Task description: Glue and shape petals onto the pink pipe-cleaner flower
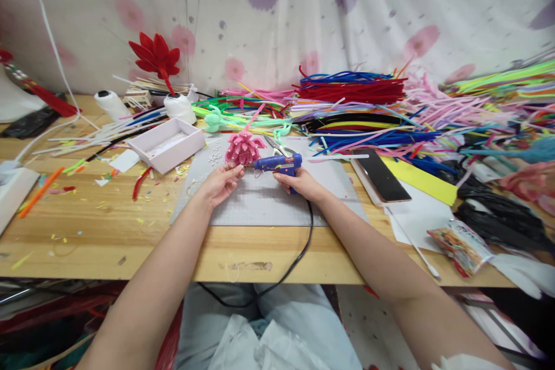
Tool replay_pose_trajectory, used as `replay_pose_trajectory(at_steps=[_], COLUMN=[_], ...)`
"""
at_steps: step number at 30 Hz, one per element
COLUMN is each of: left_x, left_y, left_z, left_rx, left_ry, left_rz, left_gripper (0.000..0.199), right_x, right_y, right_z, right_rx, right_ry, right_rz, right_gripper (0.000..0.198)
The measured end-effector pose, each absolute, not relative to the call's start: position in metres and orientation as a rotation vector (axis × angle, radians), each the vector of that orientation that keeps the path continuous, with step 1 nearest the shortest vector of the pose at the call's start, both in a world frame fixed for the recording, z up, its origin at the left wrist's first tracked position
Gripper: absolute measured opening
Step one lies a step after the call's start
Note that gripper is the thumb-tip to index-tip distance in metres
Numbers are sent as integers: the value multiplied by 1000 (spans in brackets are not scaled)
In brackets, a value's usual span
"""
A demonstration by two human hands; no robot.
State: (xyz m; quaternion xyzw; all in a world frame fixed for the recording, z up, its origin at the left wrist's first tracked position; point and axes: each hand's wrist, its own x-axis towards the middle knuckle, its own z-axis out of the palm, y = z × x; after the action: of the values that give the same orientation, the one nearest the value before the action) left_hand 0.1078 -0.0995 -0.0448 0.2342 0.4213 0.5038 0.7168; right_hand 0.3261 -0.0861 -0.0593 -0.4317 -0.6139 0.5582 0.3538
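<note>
A pink fuzzy pipe-cleaner flower (244, 149) is at the middle of the grey cutting mat (260, 202), its stem pointing up and away. Small pale dots show along its lower petals. The fingers of my left hand (223, 182) are pinched at the flower's near edge; the exact grip is partly hidden. A blue hot glue gun (277, 162) is held in my right hand (299, 182), nozzle toward the flower and my left fingertips. A white glue stick (338, 157) sticks out of its back. Behind the gun lies a pair of scissors (277, 147), partly covered.
A white box (167, 147) of small white beads stands left of the mat, with loose beads beside it. Pipe cleaners (351, 89) pile up along the back. A red flower (156, 58) stands in a thread spool. A phone (381, 176) lies right; the gun's black cord (310, 237) hangs over the table edge.
</note>
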Motion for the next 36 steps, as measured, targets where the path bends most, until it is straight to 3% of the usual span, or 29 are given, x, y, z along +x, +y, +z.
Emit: replay_pose_trajectory(at_steps=[36], left_x=[111], left_y=[-101], left_z=[-44], left_rx=[558], left_ry=[976], left_rz=[1107], left_gripper=[17], right_x=[328], right_y=[-85], right_z=[-61], right_rx=[-1146], right_ry=[-1474], right_rz=[1440], right_gripper=[40])
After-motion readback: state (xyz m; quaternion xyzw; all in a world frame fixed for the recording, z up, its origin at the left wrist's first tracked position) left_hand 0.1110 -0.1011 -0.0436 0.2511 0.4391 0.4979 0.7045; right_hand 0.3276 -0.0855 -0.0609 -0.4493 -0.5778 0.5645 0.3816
